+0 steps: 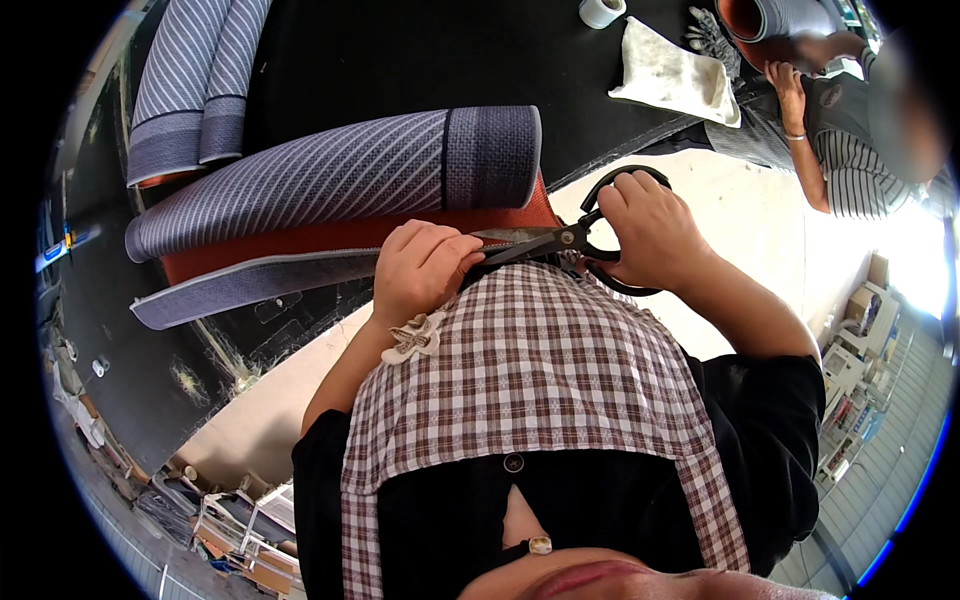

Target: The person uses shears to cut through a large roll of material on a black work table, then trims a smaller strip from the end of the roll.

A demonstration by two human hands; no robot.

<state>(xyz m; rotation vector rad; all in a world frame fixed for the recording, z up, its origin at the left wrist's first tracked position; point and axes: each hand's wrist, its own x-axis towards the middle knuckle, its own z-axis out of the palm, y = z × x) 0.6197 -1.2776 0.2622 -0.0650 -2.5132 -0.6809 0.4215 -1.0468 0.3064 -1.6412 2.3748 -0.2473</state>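
Note:
My right hand (650, 225) grips the black handles of large scissors (545, 240), whose blades point left toward my left hand. My left hand (420, 270) is closed on the edge of a grey striped fabric sheet with an orange underside (330, 185), which is folded over on a black table (380, 50). The blades meet the fabric edge right beside my left fingers. My checked apron fills the lower middle of the view.
More grey striped fabric (195, 85) lies at the table's far left. A white tape roll (602, 11) and a white cloth (675, 70) sit at the far right. Another person's arm (805, 130) in a striped shirt rests there by a fabric roll.

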